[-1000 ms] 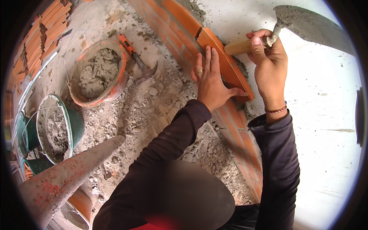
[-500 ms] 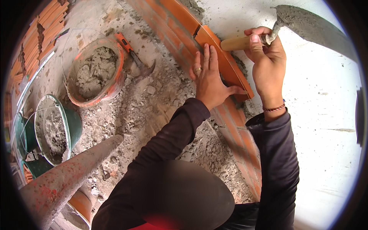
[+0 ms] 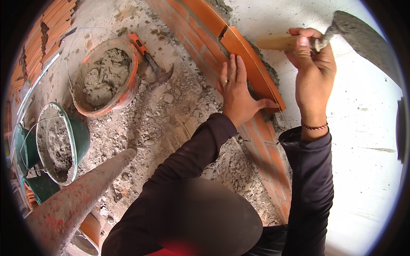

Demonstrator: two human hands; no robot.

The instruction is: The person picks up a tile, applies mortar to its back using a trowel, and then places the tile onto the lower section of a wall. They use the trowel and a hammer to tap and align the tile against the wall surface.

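Note:
My left hand (image 3: 237,96) lies against the near side of an orange brick (image 3: 249,54) on top of a low brick wall (image 3: 273,158). Its fingers are stretched out along the brick, and the thumb reaches to the brick's near end. My right hand (image 3: 315,79), to the right, is closed round a trowel (image 3: 367,48). The trowel's wooden handle points left toward the brick, with a small gap between them. Its mortar-smeared grey blade extends to the upper right. Grey mortar shows along the brick's far side.
An orange bucket (image 3: 133,81) and a green bucket (image 3: 81,135), both holding mortar, stand at the left. A hammer (image 3: 150,62) lies beside the orange one. A thick pole (image 3: 85,187) crosses the lower left. Rubble (image 3: 171,123) covers the ground; bricks (image 3: 38,47) are stacked far left.
My right hand has moved right with the trowel, so the handle's end has come away from the brick. My left hand stays on the brick; the view has shifted slightly.

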